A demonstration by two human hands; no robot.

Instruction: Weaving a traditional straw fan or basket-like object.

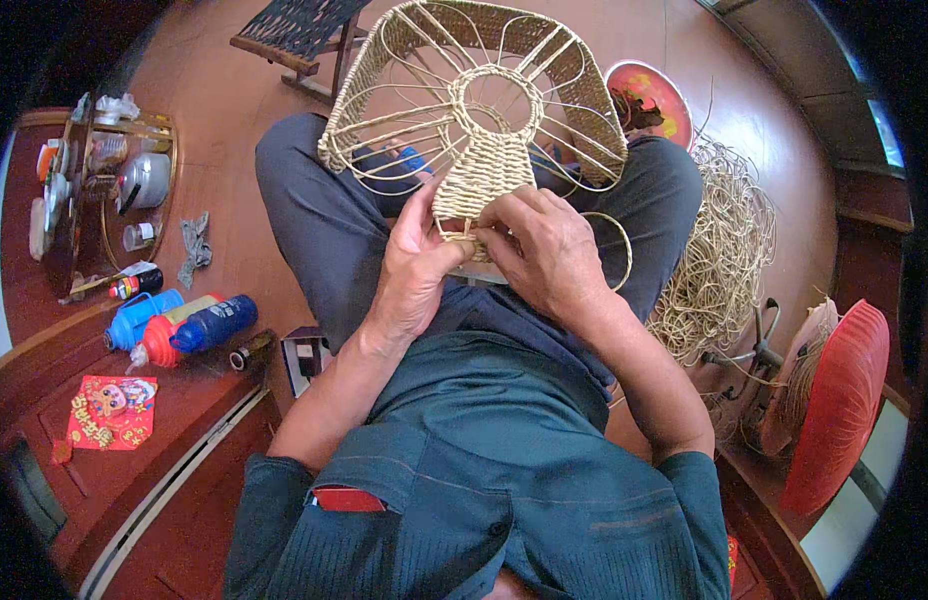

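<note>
The basket (496, 133) is over the person's lap, between the knees (294, 165), where the legs probably help steady it; whether it rests on them I cannot tell. Its wide, open frame faces away from the body, and the ring (460, 95) lies near its middle. From the ring the woven panel (484, 180) points back toward the person. The long axis runs fore and aft through the panel, the near end leaning slightly left.

The left hand (414, 255) has its thumb and fingers clamped on the panel's near end, seemingly to hold it firm. The right hand (539, 250) is at the panel's right edge, fingers curled close together; I cannot tell what they pinch. Holding the narrow end close probably gives both hands easy reach. A strand (627, 250) loops out beside the right wrist. The cane pile (729, 250) lies on the floor (199, 175) beside the right leg, likely for easy reach.
</note>
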